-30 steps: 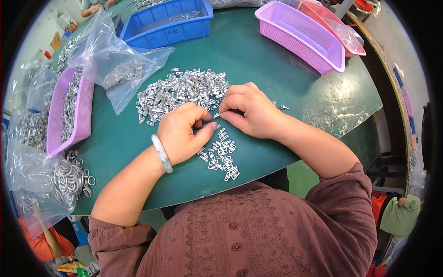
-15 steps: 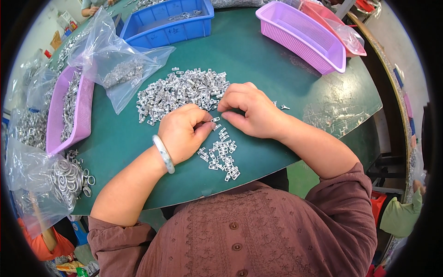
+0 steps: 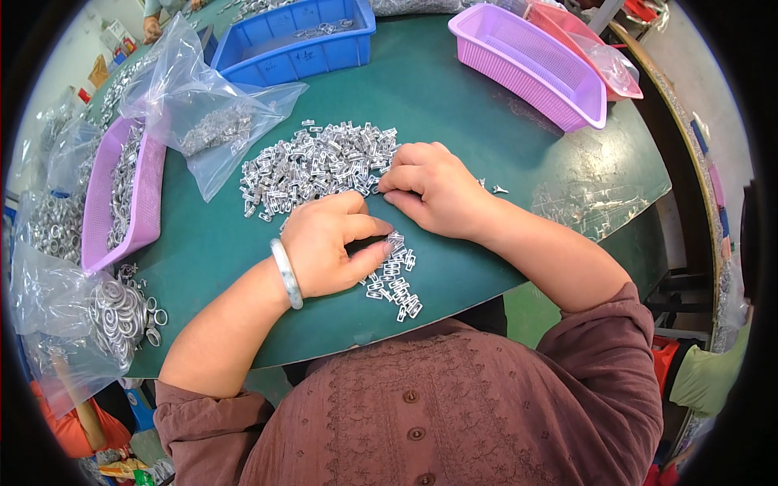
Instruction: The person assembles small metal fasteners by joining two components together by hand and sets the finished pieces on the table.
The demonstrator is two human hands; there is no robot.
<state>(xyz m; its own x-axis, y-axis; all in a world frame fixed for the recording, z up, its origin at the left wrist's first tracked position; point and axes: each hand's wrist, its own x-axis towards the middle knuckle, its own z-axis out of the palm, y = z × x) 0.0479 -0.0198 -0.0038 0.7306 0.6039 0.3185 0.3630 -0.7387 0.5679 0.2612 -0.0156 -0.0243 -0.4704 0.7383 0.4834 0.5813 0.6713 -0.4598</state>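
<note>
Small silver metal buckle-like pieces make a large pile (image 3: 316, 166) on the green tabletop. A smaller cluster (image 3: 397, 283) of the same pieces lies nearer my body. My left hand (image 3: 328, 243), with a pale bangle (image 3: 286, 274) on the wrist, rests at the top of the small cluster. Its thumb and index fingertips are slightly apart beside the pieces, with none seen held. At the right edge of the large pile, my right hand (image 3: 433, 190) is closed, thumb and fingertips pressed together. What they hold, if anything, is hidden.
A purple basket (image 3: 154, 190) of metal parts and a clear bag (image 3: 203, 134) stand left. Metal rings (image 3: 121, 316) lie near the left edge. A blue bin (image 3: 296, 61) and another purple basket (image 3: 527, 77) stand at the back. Another person's hand (image 3: 151, 31) shows far left.
My left hand has moved down toward me, from the gap between the piles onto the small cluster, and its pinch has loosened. My right hand has shifted slightly left.
</note>
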